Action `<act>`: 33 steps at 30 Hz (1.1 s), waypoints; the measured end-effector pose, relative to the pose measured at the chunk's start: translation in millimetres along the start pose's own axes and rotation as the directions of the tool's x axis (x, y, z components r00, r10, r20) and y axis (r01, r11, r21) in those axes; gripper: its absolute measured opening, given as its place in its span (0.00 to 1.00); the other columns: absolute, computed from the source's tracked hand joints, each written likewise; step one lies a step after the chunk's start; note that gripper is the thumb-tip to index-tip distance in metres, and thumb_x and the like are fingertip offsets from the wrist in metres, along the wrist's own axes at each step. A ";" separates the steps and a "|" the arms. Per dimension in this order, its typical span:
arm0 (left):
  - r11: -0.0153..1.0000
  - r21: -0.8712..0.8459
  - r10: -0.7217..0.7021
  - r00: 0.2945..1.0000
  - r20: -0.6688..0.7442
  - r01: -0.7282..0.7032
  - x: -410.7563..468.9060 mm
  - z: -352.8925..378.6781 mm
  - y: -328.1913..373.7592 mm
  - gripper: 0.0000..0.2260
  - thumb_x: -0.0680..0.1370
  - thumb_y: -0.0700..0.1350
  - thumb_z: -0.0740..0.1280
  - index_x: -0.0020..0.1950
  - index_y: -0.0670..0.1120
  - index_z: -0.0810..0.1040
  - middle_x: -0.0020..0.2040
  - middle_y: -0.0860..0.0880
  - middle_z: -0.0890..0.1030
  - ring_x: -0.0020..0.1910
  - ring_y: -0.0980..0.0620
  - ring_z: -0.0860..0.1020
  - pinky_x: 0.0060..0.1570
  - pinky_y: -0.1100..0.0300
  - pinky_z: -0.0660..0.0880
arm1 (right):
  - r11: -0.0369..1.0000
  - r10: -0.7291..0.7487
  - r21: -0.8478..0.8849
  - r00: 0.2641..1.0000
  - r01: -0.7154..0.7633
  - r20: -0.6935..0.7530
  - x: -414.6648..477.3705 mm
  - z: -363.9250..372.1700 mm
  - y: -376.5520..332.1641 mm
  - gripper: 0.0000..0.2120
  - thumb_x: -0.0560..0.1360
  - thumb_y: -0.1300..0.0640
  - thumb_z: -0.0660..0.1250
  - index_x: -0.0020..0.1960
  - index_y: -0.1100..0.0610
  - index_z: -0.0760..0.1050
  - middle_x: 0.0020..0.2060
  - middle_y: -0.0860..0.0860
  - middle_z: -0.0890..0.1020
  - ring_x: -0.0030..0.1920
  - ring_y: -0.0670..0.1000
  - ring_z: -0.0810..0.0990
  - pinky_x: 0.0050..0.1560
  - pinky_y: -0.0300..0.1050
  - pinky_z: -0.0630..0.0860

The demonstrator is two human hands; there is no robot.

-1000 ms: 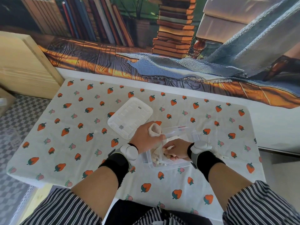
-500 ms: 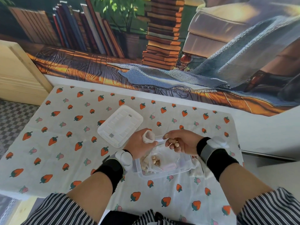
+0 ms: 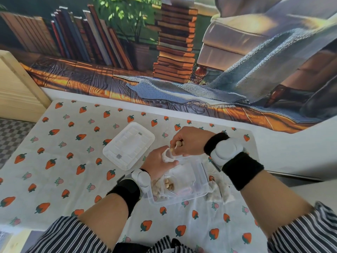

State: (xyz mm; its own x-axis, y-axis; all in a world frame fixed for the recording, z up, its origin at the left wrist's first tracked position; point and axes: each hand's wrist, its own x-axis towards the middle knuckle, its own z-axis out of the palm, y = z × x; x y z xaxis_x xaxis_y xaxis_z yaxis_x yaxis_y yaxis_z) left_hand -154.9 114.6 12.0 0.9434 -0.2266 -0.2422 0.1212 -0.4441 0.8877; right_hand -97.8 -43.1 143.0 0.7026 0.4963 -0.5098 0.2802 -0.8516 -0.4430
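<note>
Lid: A white ribbed plastic lid lies flat on the strawberry-print worktop, just left of the hands and apart from the box.

Left hand: The left hand is raised over the far-left corner of the box, its back to the camera. The forearm comes in from the lower left, with a black band and a white sensor at the wrist.

Left fingers: Curled round the pouch, they grip it with its mouth turned upward.

Pouch: A small white cloth pouch, soft and crumpled with its rim open, is held above the box between the two hands.

Wooden beads: Pale round wooden beads sit in the right hand, the lowest one right at the pouch's mouth.

Right hand: The right hand hangs just above and right of the pouch, knuckles up. The wrist is bent down, and the forearm reaches in from the lower right.

Right fingers: They are bunched together and pinch the wooden beads at their tips.

Box: A clear plastic box stands on the worktop under both hands. It holds loose beads and clear bags.

Packets: Small clear packets of brownish pieces lie just right of the box.
</note>
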 end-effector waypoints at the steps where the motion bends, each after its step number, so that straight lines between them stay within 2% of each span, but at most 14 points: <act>1: 1.000 -0.004 0.005 1.000 -0.004 -0.005 -0.2 -0.1 0.6 0.12 0.73 0.52 0.76 0.55 0.53 0.81 0.48 0.54 0.84 0.48 0.56 0.81 0.52 0.56 0.77 | 0.999 0.001 -0.038 1.000 -0.002 -0.012 1.8 1.3 -0.9 0.09 0.75 0.50 0.69 0.51 0.51 0.84 0.43 0.47 0.85 0.42 0.47 0.81 0.37 0.36 0.71; 4: 0.999 -0.043 0.004 1.000 0.000 -0.004 -1.5 -1.5 3.4 0.11 0.74 0.51 0.76 0.55 0.57 0.80 0.47 0.57 0.84 0.45 0.59 0.81 0.49 0.61 0.76 | 0.998 -0.005 -0.061 1.000 0.003 -0.027 4.2 2.3 -2.2 0.10 0.75 0.48 0.70 0.53 0.51 0.83 0.40 0.42 0.81 0.39 0.43 0.77 0.36 0.36 0.69; 7: 0.996 -0.088 -0.004 1.000 0.002 0.004 -2.8 -3.6 7.0 0.11 0.74 0.49 0.76 0.55 0.56 0.80 0.46 0.54 0.84 0.39 0.59 0.79 0.45 0.61 0.76 | 0.998 -0.022 -0.067 0.999 0.019 -0.038 3.8 0.4 -3.7 0.10 0.75 0.48 0.70 0.54 0.50 0.82 0.40 0.40 0.78 0.39 0.41 0.75 0.37 0.35 0.69; 9: 0.994 -0.111 0.002 1.000 -0.003 -0.002 -3.2 -4.8 9.9 0.11 0.74 0.47 0.76 0.55 0.55 0.80 0.47 0.52 0.84 0.42 0.57 0.80 0.45 0.63 0.76 | 0.999 -0.027 -0.035 0.999 0.026 -0.044 2.1 -2.4 -4.6 0.08 0.76 0.50 0.69 0.53 0.49 0.82 0.42 0.41 0.79 0.41 0.42 0.76 0.40 0.37 0.72; 11: 0.992 -0.124 0.003 1.000 -0.003 -0.003 -4.7 -5.6 12.5 0.13 0.75 0.46 0.76 0.53 0.59 0.79 0.47 0.57 0.84 0.45 0.62 0.80 0.43 0.73 0.74 | 1.000 -0.028 0.010 0.999 0.028 -0.043 0.6 -5.3 -6.5 0.07 0.75 0.51 0.69 0.51 0.49 0.82 0.43 0.43 0.80 0.39 0.41 0.78 0.43 0.39 0.76; 13: 0.991 -0.130 -0.001 1.000 -0.003 0.000 -5.9 -5.3 14.3 0.14 0.75 0.46 0.76 0.52 0.63 0.78 0.45 0.63 0.83 0.46 0.68 0.79 0.43 0.77 0.71 | 0.998 -0.033 0.048 0.999 0.034 -0.030 -0.6 -6.4 -9.0 0.07 0.74 0.52 0.70 0.51 0.50 0.82 0.45 0.44 0.82 0.39 0.41 0.81 0.46 0.42 0.80; 17: 0.989 -0.149 -0.002 1.000 -0.001 0.002 -5.2 -3.6 16.0 0.13 0.75 0.45 0.76 0.51 0.62 0.78 0.43 0.67 0.82 0.48 0.70 0.78 0.44 0.77 0.71 | 0.998 -0.034 0.056 0.999 0.035 -0.019 -1.1 -4.2 -9.9 0.06 0.74 0.51 0.71 0.50 0.48 0.83 0.42 0.44 0.84 0.42 0.42 0.83 0.52 0.46 0.82; 20: 0.988 -0.156 0.007 1.000 -0.012 -0.009 -4.4 -4.4 16.7 0.14 0.74 0.44 0.77 0.50 0.62 0.78 0.43 0.65 0.82 0.47 0.71 0.79 0.44 0.78 0.71 | 0.997 -0.035 0.075 0.999 0.036 -0.013 -0.8 -3.5 -8.9 0.06 0.74 0.50 0.71 0.51 0.46 0.83 0.41 0.44 0.85 0.41 0.41 0.84 0.52 0.46 0.82; 26: 0.987 -0.155 0.046 0.998 -0.032 -0.051 -4.7 -6.6 16.8 0.13 0.74 0.43 0.76 0.52 0.59 0.80 0.46 0.61 0.85 0.49 0.67 0.81 0.48 0.76 0.73 | 0.997 -0.041 0.064 0.999 0.043 -0.025 -3.2 -5.4 -11.0 0.09 0.73 0.46 0.73 0.52 0.46 0.83 0.41 0.44 0.83 0.46 0.45 0.83 0.51 0.45 0.80; 30: 0.989 -0.133 0.063 0.997 -0.039 -0.068 -4.4 -6.5 16.1 0.10 0.74 0.43 0.77 0.52 0.55 0.81 0.47 0.55 0.85 0.48 0.63 0.80 0.48 0.75 0.72 | 0.999 -0.034 0.022 0.999 0.034 -0.017 -3.0 -5.1 -10.7 0.10 0.74 0.51 0.72 0.55 0.47 0.82 0.45 0.42 0.82 0.47 0.44 0.81 0.48 0.40 0.77; 32: 0.988 -0.134 0.067 0.997 -0.033 -0.071 -4.2 -6.1 15.5 0.09 0.74 0.42 0.76 0.52 0.52 0.82 0.47 0.62 0.85 0.49 0.66 0.81 0.48 0.77 0.72 | 0.999 -0.035 0.019 0.999 0.035 -0.021 -3.0 -5.0 -10.7 0.11 0.74 0.51 0.72 0.55 0.47 0.82 0.46 0.42 0.82 0.47 0.43 0.80 0.45 0.37 0.75; 33: 0.989 -0.133 0.068 0.997 -0.030 -0.071 -4.7 -6.0 16.3 0.10 0.74 0.42 0.76 0.51 0.54 0.82 0.46 0.65 0.84 0.49 0.67 0.80 0.48 0.77 0.71 | 0.999 -0.036 0.018 0.999 0.036 -0.027 -3.3 -4.8 -10.8 0.11 0.73 0.51 0.73 0.55 0.48 0.82 0.47 0.42 0.82 0.47 0.43 0.80 0.44 0.36 0.74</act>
State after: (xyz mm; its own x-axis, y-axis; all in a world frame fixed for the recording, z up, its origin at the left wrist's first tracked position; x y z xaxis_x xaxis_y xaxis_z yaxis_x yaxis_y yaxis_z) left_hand -155.5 113.6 30.0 0.9584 -0.2298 -0.1694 0.0936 -0.3075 0.9469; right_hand -100.0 -36.3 153.0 0.7097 0.5219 -0.4733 0.2939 -0.8298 -0.4744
